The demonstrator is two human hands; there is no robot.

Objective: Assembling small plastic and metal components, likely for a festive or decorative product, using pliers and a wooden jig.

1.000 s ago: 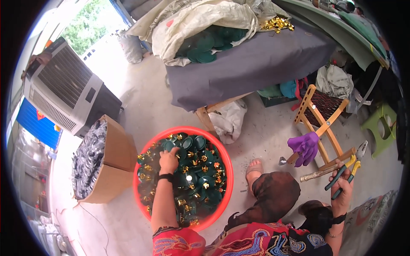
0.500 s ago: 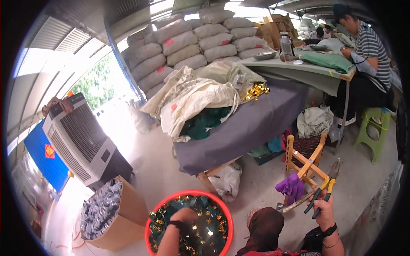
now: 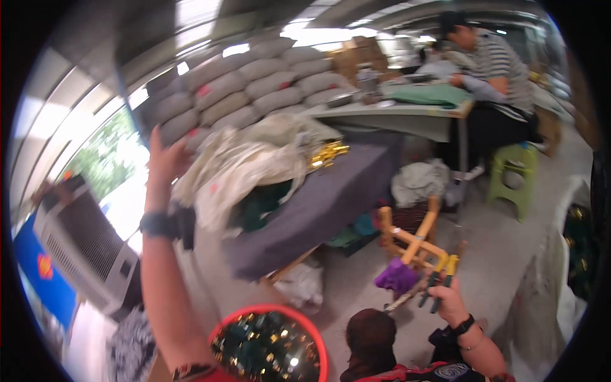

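My left hand (image 3: 168, 156) is raised at the left, blurred, with fingers apart and nothing visible in it. A dark band circles its wrist. At the right, my right hand (image 3: 449, 298) is closed around pliers (image 3: 450, 266) with yellow and dark green handles; their jaws are too blurred to make out. Close by stands a wooden frame (image 3: 417, 245) with crossed bars, a purple cloth or glove (image 3: 396, 275) hanging at its lower end. Low in the middle, a red basin (image 3: 323, 337) holds many dark green and gold pieces (image 3: 267, 347).
A dark-covered table (image 3: 331, 191) bears a pale sack (image 3: 216, 191) of green pieces and a gold bunch. Grey sacks (image 3: 245, 89) are stacked behind. An air cooler (image 3: 89, 235) stands left. A person in stripes (image 3: 496, 63) sits at a table (image 3: 407, 111), right, on a green stool (image 3: 512, 172).
My left hand has come out of the basin and risen to the upper left. My right hand still grips the pliers. The whole view has shifted, with the surroundings moving left in it.
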